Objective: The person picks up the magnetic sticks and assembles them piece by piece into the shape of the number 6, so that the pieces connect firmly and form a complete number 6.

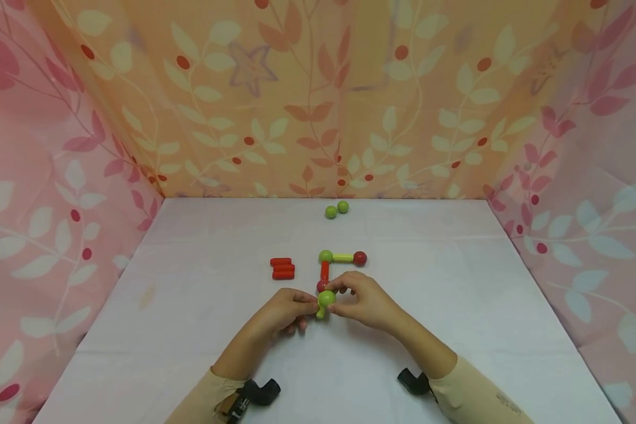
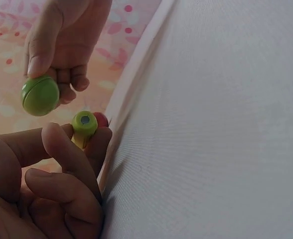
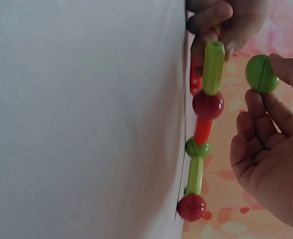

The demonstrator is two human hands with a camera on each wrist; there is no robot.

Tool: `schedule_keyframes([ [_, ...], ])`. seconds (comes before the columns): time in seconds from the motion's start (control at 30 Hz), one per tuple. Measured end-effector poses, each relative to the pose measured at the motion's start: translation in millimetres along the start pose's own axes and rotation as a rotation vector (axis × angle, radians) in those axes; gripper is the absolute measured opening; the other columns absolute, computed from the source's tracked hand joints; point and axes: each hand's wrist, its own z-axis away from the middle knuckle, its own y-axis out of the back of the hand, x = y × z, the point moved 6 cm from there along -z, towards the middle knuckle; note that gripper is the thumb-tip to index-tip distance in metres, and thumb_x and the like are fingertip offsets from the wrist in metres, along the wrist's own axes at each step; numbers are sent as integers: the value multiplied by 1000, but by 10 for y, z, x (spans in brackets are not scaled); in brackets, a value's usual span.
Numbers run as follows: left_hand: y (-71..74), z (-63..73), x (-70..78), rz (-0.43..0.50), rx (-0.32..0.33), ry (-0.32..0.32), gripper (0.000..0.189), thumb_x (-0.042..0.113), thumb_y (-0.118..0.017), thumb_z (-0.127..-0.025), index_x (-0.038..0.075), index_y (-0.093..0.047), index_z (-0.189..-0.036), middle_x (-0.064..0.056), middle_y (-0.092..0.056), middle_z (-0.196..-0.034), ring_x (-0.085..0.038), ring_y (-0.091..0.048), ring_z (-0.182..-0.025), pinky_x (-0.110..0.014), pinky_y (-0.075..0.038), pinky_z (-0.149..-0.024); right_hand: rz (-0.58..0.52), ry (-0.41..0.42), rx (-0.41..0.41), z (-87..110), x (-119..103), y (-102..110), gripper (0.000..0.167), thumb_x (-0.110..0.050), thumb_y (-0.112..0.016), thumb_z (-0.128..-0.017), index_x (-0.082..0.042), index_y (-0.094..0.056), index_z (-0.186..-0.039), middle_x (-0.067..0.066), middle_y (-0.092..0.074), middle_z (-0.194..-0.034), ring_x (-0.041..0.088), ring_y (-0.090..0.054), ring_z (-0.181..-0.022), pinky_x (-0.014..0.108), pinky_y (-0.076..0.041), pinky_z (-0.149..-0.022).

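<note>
My left hand (image 1: 286, 309) pinches a yellow-green rod (image 3: 214, 67) at the near end of a linked chain. A grey disc shows in that rod's free end in the left wrist view. My right hand (image 1: 368, 300) holds a green ball (image 3: 262, 73) between thumb and fingertips, apart from the rod in both wrist views. From the held rod the chain runs to a red ball (image 3: 208, 104), a red rod (image 1: 325, 271), another green ball (image 1: 325, 256), a second yellow-green rod (image 1: 343, 258) and a red ball (image 1: 360, 258), bending right at the green one.
Several loose red rods (image 1: 283, 275) lie together left of the chain. Two green balls, one left (image 1: 331, 212) and one right (image 1: 343, 206), sit near the table's back edge. Patterned cloth walls (image 1: 318, 100) enclose the white table (image 1: 429, 247) at the back and sides.
</note>
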Motion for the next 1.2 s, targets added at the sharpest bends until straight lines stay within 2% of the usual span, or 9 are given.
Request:
schedule_keyframes([
  [0.17,12,-1,-1,12,7,0,26,24,-75,-93,9,-76,-114,-4,-65,-65,-11,-52,-50,-20,-38,-45,33,-13,-31,96,7,-66,28,-35,-84,-86,-35,-71,-111,-21,-65,-109,15,-59,-105,42,-49,-94],
  [0.3,25,-7,6,18,28,-5,26,24,-76,-92,8,-76,-114,-4,-65,-68,-11,-51,-49,-21,-37,-44,26,-48,-52,132,51,-96,26,-35,-83,-86,-33,-72,-110,-20,-67,-105,16,-60,-99,35,-51,-86],
  [0.47,19,-26,7,31,33,-8,27,26,-76,-92,9,-76,-113,-5,-65,-69,-12,-51,-49,-21,-36,-44,-39,-125,-79,154,143,-153,26,-31,-84,-85,-27,-72,-108,-12,-67,-95,15,-60,-88,26,-51,-73],
  [0.67,-16,-44,5,49,30,-16,26,26,-76,-92,8,-76,-112,-5,-67,-74,-11,-51,-49,-20,-36,-43,-119,-163,-111,164,214,-265,28,-29,-85,-84,-19,-71,-107,-7,-67,-89,12,-62,-83,24,-52,-72],
  [1.2,-46,-66,14,47,47,-20,22,26,-75,-93,9,-76,-109,-2,-67,-71,-11,-52,-48,-21,-36,-42,-135,-210,-12,163,237,-409,33,-29,-88,-81,-16,-69,-104,-4,-68,-92,13,-61,-83,22,-51,-71],
])
